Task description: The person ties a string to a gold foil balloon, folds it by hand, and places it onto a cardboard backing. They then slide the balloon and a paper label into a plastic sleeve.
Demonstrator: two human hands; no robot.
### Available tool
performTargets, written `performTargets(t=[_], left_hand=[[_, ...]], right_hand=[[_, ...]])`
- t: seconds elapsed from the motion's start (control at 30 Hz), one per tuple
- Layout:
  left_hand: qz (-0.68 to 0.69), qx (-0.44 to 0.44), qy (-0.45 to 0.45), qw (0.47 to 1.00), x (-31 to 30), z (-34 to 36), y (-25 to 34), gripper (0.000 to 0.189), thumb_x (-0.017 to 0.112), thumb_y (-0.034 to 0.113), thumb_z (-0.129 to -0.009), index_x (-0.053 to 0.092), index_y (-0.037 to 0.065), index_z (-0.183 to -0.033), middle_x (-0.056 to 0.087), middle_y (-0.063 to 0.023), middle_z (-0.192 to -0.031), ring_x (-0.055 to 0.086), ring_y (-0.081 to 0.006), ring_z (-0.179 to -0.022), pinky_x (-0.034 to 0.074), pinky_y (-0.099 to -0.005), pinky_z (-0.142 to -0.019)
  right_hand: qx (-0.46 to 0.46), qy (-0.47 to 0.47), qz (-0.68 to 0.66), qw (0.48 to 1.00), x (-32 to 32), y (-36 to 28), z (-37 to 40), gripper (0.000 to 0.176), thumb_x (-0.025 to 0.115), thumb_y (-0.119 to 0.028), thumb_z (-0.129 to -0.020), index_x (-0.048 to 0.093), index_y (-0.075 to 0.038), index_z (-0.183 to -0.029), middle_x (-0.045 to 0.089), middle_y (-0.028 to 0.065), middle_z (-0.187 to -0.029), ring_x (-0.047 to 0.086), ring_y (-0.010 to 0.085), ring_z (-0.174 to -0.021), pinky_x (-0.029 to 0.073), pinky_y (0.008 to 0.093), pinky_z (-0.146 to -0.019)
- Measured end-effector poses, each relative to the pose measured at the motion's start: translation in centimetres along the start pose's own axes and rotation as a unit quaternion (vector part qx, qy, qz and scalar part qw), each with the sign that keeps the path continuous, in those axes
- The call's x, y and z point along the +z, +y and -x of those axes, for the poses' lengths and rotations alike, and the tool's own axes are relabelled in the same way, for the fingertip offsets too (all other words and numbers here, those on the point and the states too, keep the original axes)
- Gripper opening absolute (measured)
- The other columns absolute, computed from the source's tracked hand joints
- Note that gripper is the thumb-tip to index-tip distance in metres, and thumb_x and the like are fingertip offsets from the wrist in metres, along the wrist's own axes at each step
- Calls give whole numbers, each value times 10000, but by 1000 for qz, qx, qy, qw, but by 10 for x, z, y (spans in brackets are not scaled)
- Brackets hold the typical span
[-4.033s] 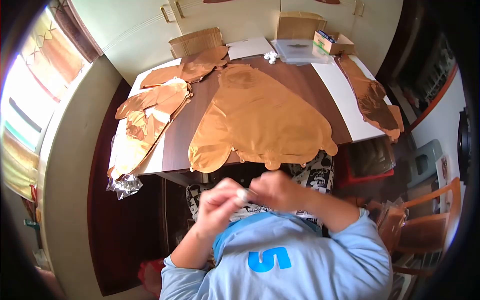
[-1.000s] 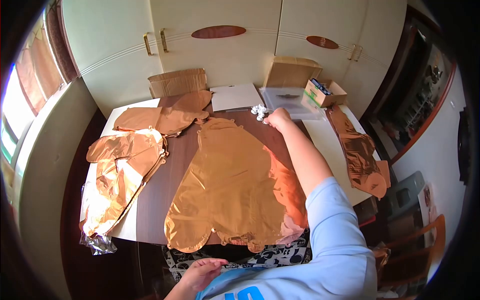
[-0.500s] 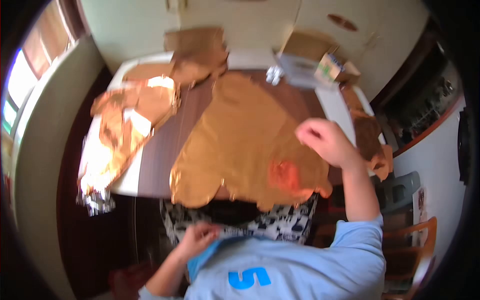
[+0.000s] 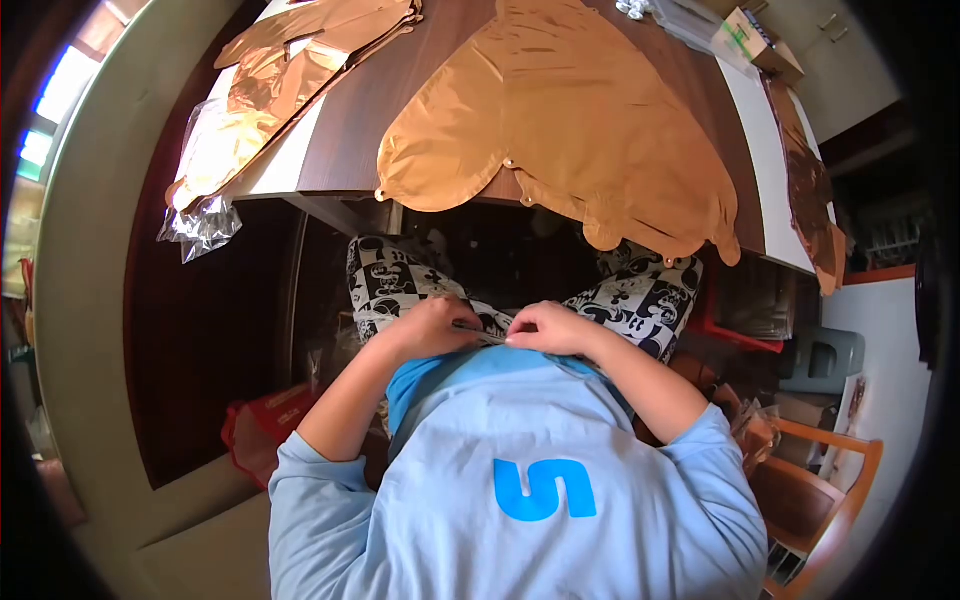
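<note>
My left hand (image 4: 436,326) and my right hand (image 4: 550,328) are close together over my lap, at the lower edge of the light blue shirt (image 4: 470,400). Both have curled fingers pressed together, and a thin pale edge runs between them; I cannot tell whether they hold the hem or a small separate thing. Beyond them, a flat copper-coloured foil balloon (image 4: 600,110) lies on the table, its scalloped lower edge with small tabs hanging over the front. Black-and-white patterned trousers (image 4: 640,300) show below the hands.
More copper foil (image 4: 270,90) is piled on the table's left side, with clear plastic wrap (image 4: 205,225) hanging off the edge. At the back right stands a small box (image 4: 755,45). Another foil piece (image 4: 805,170) drapes over the right edge. A wooden chair (image 4: 860,480) is at right.
My right hand has come down from above the foil balloon to my lap and met my left hand at the shirt's edge. The view has tilted downward.
</note>
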State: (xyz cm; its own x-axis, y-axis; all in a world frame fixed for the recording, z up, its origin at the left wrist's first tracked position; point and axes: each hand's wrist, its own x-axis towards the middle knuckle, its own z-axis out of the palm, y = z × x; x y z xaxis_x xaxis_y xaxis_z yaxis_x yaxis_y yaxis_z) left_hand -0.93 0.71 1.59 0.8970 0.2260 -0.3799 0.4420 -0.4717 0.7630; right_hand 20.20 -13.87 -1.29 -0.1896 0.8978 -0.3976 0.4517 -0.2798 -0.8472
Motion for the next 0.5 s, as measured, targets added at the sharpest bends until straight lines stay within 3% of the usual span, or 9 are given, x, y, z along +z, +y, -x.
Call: performTargets(t=[0.07,0.3,0.4,0.5], left_hand=[[-24,10,-2,1000,5,-3,-1,310,744,215,-793,727,34,-1044,671,-171,-1040,630,-315,-1015,505,-377,-895],[-17,64,42,997,18,-9,-13,208,719,151,-805,735,27,-972,674,-146,-949,648,-299,-912,519,-359,-822],[-23,73,49,996,17,-13,-7,168,703,112,-816,725,12,-948,668,-142,-927,646,-297,-892,519,-357,-800],[-1,90,116,989,11,-15,-6,157,701,113,-825,718,2,-935,667,-141,-922,644,-299,-887,519,-360,-796]], right_hand=[[-5,-40,20,999,2,-6,-7,305,728,-306,-816,728,-22,-927,712,130,-835,681,221,-770,533,340,-711],[9,-28,37,999,11,-11,-16,292,739,-268,-766,723,-11,-903,713,126,-806,682,215,-744,534,345,-688],[2,-14,23,1000,11,-12,-13,277,724,-289,-776,733,-39,-895,720,131,-862,693,270,-804,541,366,-746],[-79,58,49,994,17,-10,-11,218,694,-251,-803,731,-51,-881,694,126,-870,674,293,-807,531,375,-747]])
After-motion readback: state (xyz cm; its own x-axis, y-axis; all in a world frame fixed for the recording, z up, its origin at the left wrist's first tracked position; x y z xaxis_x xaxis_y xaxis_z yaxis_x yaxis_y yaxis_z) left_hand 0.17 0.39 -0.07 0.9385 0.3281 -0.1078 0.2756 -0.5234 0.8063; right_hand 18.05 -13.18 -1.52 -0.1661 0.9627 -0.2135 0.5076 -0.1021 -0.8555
